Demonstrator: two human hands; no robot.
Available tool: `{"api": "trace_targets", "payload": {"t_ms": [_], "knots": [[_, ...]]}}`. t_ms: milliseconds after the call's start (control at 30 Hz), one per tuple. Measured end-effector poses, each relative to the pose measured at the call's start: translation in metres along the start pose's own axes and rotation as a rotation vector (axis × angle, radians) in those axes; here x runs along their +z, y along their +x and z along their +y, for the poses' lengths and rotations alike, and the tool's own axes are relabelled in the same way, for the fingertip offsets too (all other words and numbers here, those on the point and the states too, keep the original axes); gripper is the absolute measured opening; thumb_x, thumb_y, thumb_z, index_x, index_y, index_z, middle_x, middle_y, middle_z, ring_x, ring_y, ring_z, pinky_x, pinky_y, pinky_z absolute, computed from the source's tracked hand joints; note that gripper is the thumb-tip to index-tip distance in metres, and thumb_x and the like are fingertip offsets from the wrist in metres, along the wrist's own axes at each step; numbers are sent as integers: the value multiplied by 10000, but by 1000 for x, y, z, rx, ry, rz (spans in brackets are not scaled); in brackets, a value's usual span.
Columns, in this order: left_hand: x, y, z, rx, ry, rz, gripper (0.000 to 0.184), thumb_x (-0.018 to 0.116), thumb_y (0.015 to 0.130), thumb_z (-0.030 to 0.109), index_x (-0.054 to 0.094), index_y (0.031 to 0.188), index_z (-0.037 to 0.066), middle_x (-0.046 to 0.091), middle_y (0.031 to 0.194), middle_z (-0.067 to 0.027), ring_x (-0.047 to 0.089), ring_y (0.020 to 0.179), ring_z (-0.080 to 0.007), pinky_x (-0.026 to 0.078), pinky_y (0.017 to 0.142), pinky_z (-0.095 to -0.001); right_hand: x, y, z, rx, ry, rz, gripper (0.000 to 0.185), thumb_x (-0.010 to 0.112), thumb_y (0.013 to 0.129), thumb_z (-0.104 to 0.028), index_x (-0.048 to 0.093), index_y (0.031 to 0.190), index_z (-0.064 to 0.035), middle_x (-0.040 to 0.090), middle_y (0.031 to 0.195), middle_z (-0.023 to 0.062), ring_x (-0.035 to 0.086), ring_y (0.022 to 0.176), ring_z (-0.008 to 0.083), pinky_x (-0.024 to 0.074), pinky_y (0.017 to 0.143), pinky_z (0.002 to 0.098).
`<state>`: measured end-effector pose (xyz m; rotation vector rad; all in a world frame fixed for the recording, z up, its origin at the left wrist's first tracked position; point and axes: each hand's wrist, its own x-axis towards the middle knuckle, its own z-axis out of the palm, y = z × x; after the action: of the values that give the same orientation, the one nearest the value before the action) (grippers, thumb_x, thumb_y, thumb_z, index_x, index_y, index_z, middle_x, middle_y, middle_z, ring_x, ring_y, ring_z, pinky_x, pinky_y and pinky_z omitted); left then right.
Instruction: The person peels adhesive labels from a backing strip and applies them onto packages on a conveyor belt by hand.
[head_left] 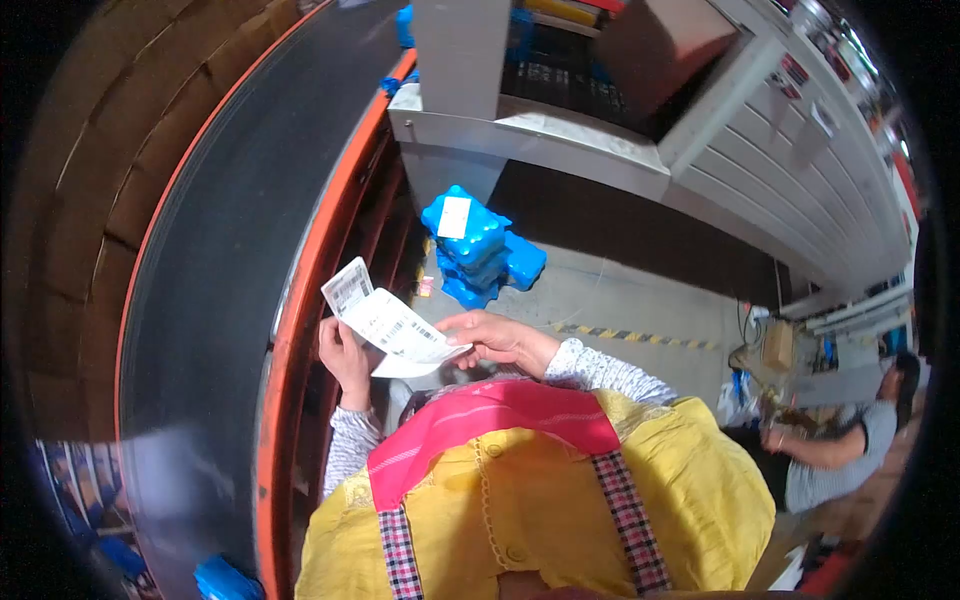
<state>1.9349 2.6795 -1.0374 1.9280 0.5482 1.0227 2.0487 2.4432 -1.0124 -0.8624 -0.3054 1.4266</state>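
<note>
A strip of white printed labels (390,325) with barcodes is stretched between my hands in front of my chest. My left hand (345,355) is closed on the strip's left side, beside the orange conveyor edge. On the right end, my right hand (490,338) pinches the strip between thumb and fingers. The upper left part of the strip is folded up, and a lower part hangs beneath. Past my hands, blue wrapped packages (475,250) are piled on the floor, the top one bearing a white label (454,217).
A black conveyor belt (230,230) with an orange rim runs along the left, beside stacked brown cartons (75,250). A blue package (225,578) lies at bottom left. Ahead stands a grey metal machine frame (570,145). Another person (840,450) is at the right.
</note>
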Motion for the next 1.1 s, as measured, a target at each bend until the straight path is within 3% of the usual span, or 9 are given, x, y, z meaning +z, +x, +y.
{"api": "trace_targets", "payload": {"t_ms": [167,367,433,533,633,767,900,1000,1100], "knots": [[9,-9,-19,-260,-231,-149,165,490,914,110,558,860,-30,591,786,-55,525,702,-109,438,641,-255,20,-10,-6,-41,170,-17,315,543,876,-142,516,1112,65,642,984,185,663,775,213,538,627,263],[9,-24,-55,-714,-581,-512,330,428,906,161,525,1092,-94,614,992,-176,623,850,-281,512,731,-400,58,18,6,-132,-864,518,145,658,709,-141,675,757,-6,653,647,96,631,599,163,485,557,285],[11,-30,-89,-916,-685,-669,244,476,902,118,527,1074,-48,614,973,-109,622,824,-208,515,715,-351,56,31,16,-325,-1117,576,169,665,680,-171,674,759,-22,648,656,101,619,580,205,472,560,329],[33,-24,-82,-733,-710,-908,255,475,904,123,532,1084,-47,611,993,-111,622,842,-211,512,730,-349,50,47,36,-404,-1190,611,158,645,685,-177,661,753,-35,631,661,125,608,588,256,458,571,364],[8,-40,-86,-676,-639,-936,266,474,905,129,537,1093,-47,608,1013,-112,621,859,-214,509,745,-347,45,53,40,-245,-1056,511,174,613,746,-188,626,776,-17,612,741,198,605,646,301,460,598,387],[7,-54,-134,-1216,-694,-602,306,425,940,168,511,1169,-16,577,1148,-100,565,1029,-205,467,835,-306,22,85,86,-196,-768,622,136,555,841,-90,605,907,17,651,799,124,610,725,145,479,650,295],[-17,-26,-115,-1186,-348,-427,600,368,960,425,254,1398,30,593,1078,-80,572,937,-167,465,785,-287,11,126,110,-227,-332,601,177,563,845,-107,616,898,53,648,782,125,604,694,147,478,640,288],[-48,-28,-94,-1218,-789,-615,764,407,908,543,65,1453,130,428,1312,-152,473,1149,-229,394,942,-349,9,144,112,-178,-162,608,130,566,866,-89,608,889,31,627,787,49,576,710,119,472,646,277],[-49,-16,-31,-956,-705,-609,758,522,886,108,24,1458,135,416,1291,-163,466,1134,-248,391,949,-377,4,156,121,-123,-433,679,142,576,851,-122,631,826,6,619,719,49,559,671,123,461,611,298]]}}
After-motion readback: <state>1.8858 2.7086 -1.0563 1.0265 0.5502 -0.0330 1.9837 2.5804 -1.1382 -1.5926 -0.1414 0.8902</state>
